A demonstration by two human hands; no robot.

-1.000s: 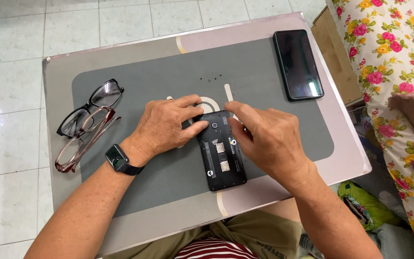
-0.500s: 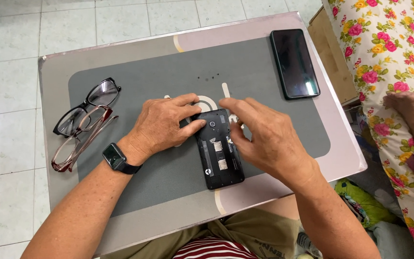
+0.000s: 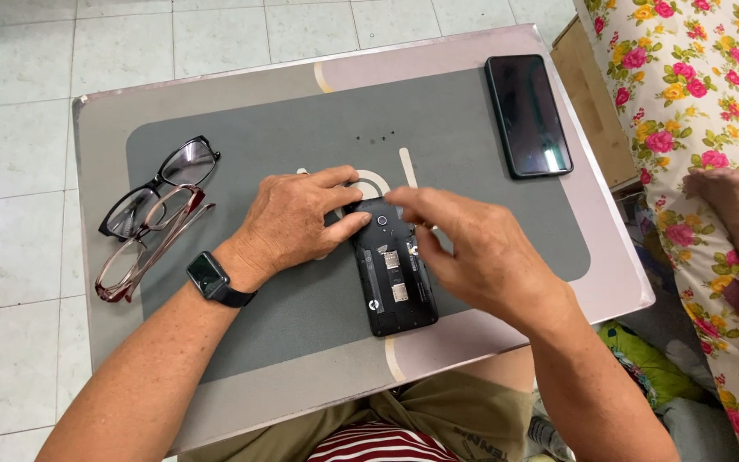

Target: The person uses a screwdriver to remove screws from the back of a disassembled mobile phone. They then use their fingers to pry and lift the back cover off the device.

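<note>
Opened phone (image 3: 395,269) lies back-up on grey mat (image 3: 301,137), near the front edge of small table (image 3: 96,171), lengthwise toward the person. Back cover off; dark inner frame, camera ring and two small metal slots exposed.

Left hand (image 3: 297,221) rests flat beside the phone's top left corner, thumb and forefinger pressed against that edge and steadying it. Not a closed hold, more a brace. Dark watch (image 3: 211,278) on that wrist.

Right hand (image 3: 481,252) hovers over the phone's right side and top, fingers loosely spread and curved, blurred. Whether the fingertips carry anything small I cannot tell. The palm hides the right edge of the phone.

Just above both hands: a white ring (image 3: 374,181) and a short white strip (image 3: 409,167) on the mat, partly under the fingers. Further out past the right hand, a second phone (image 3: 528,115), screen dark, well apart. Beyond the left hand, two pairs of glasses (image 3: 151,218), one black, one reddish, overlapping.

Handling, as a judgement: light, stiff slab, smooth edges likely to slip on the mat if pushed sideways. The bared inside looks delicate, so slots and camera are best left untouched. Hold by the long side edges or the corners, as the left hand does.

Another person's hand (image 3: 733,210) rests on a floral cloth (image 3: 694,103) off to the right.
</note>
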